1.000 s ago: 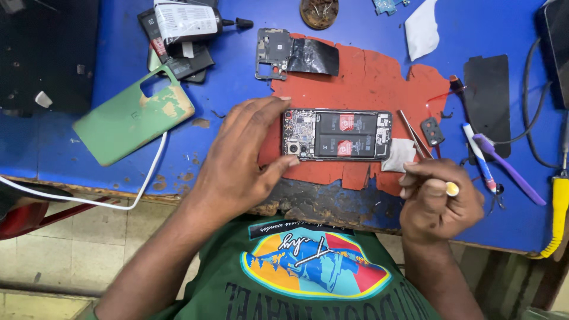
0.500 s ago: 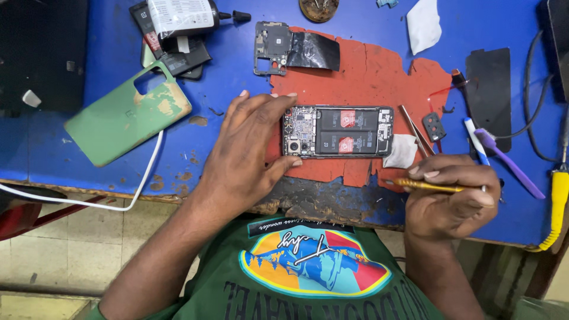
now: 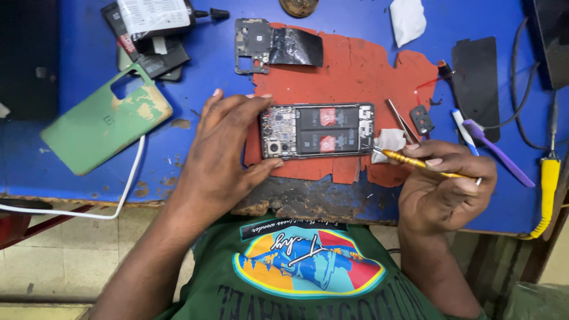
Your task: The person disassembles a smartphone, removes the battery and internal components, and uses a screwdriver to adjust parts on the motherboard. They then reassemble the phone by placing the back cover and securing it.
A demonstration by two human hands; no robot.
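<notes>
An opened smartphone, back cover off and its boards and battery bared, lies on a torn red mat at the bench's near edge. My left hand grips the phone's left end, thumb under it and fingers above. My right hand holds a thin yellow-handled screwdriver whose tip touches the phone's right end, beside a small white pad.
A green phone back cover lies at left, with a white cable below it. A black inner frame with foil sits behind the phone. Tweezers, a purple tool and a yellow-handled tool lie at right.
My right hand has risen from below the bench edge and turned the screwdriver, bringing its tip to the phone's right end. My left hand has stayed on the phone.
</notes>
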